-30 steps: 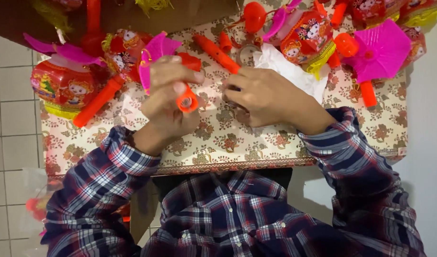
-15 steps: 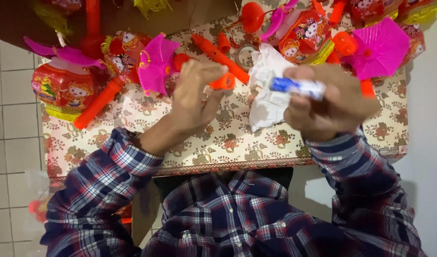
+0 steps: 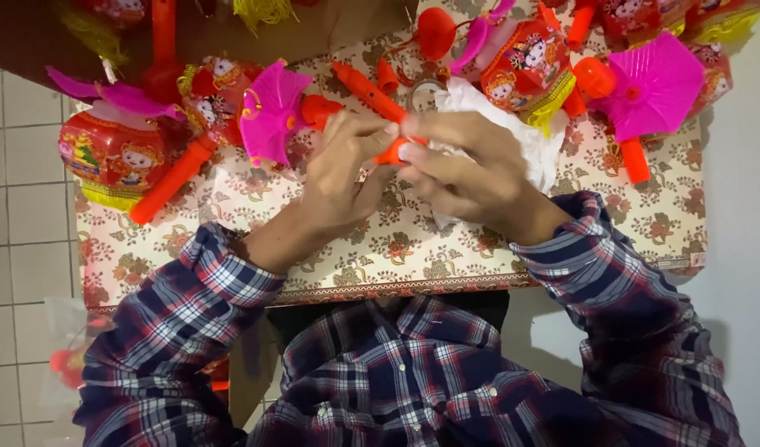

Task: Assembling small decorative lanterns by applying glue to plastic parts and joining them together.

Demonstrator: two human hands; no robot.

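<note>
Floral-patterned cloth covers the table [image 3: 644, 223], the largest thing in view, with its bare part at five o'clock. On it lie two pink fan-shaped tops, one [image 3: 654, 83] at two o'clock and one [image 3: 270, 112] at ten o'clock, and three red lantern bodies with cartoon prints show clearly: one [image 3: 107, 157] at nine o'clock, one [image 3: 529, 70] at one o'clock, one [image 3: 217, 87] at eleven o'clock. No container holds anything; a white crumpled bag [image 3: 512, 124] lies flat beside the hands. A long orange handle [image 3: 171, 182] lies at nine o'clock. At the centre the left hand [image 3: 338, 186] and right hand [image 3: 471, 174] meet, fingers curled and pinched shut on a small orange tube [image 3: 394, 152].
</note>
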